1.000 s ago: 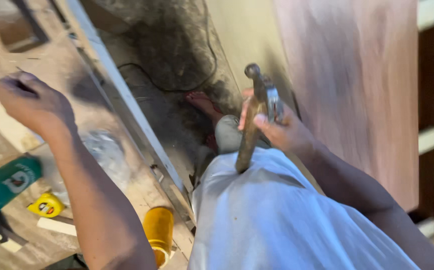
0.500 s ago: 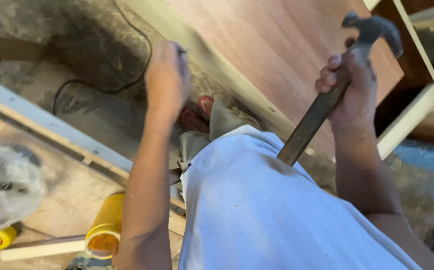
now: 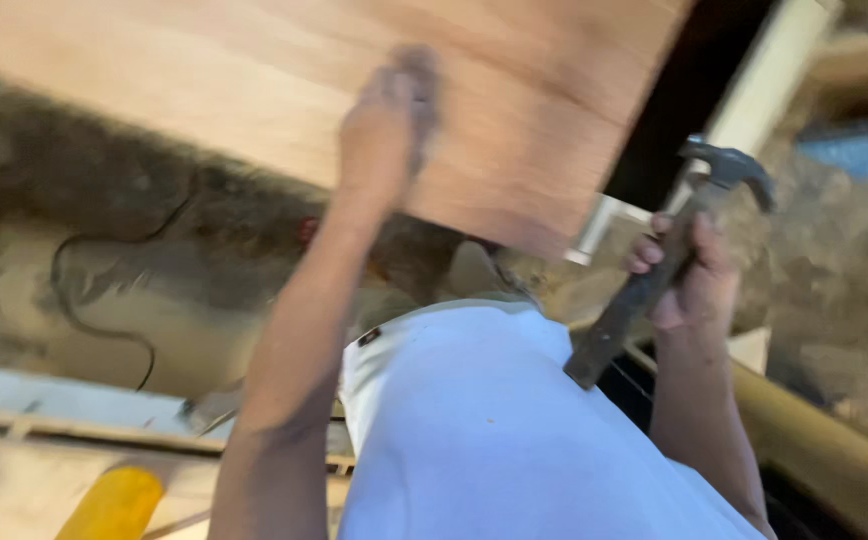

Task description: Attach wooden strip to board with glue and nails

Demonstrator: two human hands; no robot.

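Left hand (image 3: 389, 125) now flat on the wooden panel (image 3: 514, 90) (blurred); right hand (image 3: 689, 275) grips the lowered hammer (image 3: 654, 270).

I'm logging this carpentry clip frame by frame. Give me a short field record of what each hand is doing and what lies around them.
left hand: left hand raised against the wooden panel; blurred, so contact and anything pinched cannot be told
right hand: right hand gripping the hammer by its handle
hammer pose: tilted, claw head up, handle end down by the white shirt
ground: dark cable lying on dusty floor
lower left: yellow cylinder, partly cut off
image quality: motion-blurred
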